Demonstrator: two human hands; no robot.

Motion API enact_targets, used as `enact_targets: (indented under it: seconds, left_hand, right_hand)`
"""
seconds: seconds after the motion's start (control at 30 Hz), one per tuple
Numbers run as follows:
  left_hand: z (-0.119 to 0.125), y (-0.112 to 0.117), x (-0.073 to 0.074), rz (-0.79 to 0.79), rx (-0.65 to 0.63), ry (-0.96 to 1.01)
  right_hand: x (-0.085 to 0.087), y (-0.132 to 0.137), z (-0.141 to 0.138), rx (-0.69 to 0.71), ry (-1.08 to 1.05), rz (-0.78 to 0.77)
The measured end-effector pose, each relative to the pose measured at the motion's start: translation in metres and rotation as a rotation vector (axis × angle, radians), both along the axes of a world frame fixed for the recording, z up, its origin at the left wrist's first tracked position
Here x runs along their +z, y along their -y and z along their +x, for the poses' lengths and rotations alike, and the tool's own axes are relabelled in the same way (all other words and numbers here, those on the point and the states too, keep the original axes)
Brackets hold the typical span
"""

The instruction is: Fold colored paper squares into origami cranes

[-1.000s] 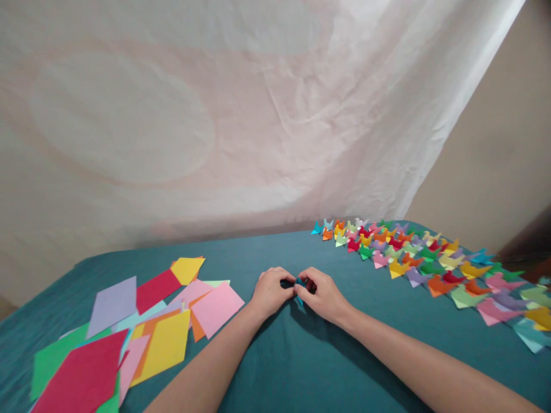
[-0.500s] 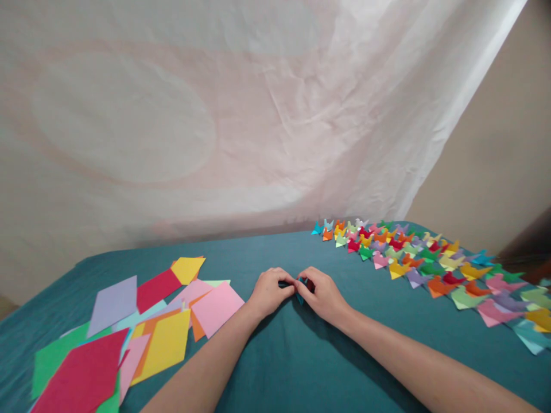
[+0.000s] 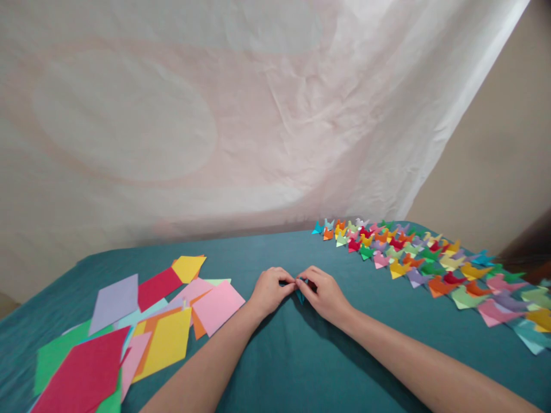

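Observation:
A small folded blue paper is pinched between my two hands, just above the teal cloth. My left hand has its thumb and forefinger pressed together at the paper's upper left edge. From the other side, my right hand grips it with thumb and curled fingers. The fingertips of both hands meet, so most of the paper is hidden and its exact folded shape cannot be made out.
Loose coloured paper sheets lie overlapping on the left. Rows of small folded paper birds stand along the right side. The teal tablecloth covers the table; a pale hanging sheet is behind it.
Both hands keep their pinch on the blue paper and have hardly moved. A little more of the paper shows below the right thumb. The view has shifted slightly.

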State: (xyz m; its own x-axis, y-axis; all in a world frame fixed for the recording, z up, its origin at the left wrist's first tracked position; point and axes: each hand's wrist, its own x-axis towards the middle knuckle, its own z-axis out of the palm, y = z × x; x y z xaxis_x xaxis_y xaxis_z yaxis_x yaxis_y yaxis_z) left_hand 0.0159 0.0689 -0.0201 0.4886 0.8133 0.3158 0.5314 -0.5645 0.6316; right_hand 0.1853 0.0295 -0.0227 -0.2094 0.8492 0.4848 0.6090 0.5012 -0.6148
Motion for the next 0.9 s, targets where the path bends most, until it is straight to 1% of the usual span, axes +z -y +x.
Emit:
enact_targets:
  seconds: [0.13, 0.33, 0.63, 0.9]
  left_hand:
    - [0.0004, 0.0011, 0.0018, 0.003, 0.013, -0.009]
    - [0.0010, 0.0037, 0.0045, 0.008, 0.030, -0.022]
    - [0.0016, 0.0042, 0.0030, 0.020, 0.038, -0.031]
    - [0.0015, 0.0043, 0.0032, 0.031, 0.045, -0.046]
  right_hand:
    - [0.0021, 0.0017, 0.0008, 0.018, 0.009, 0.009]
    - [0.0061, 0.0056, 0.0014, 0.009, 0.057, 0.067]
    - [0.0016, 0.0032, 0.0017, -0.045, 0.119, 0.107]
    - [0.0057, 0.0046, 0.0017, -0.030, 0.174, 0.130]
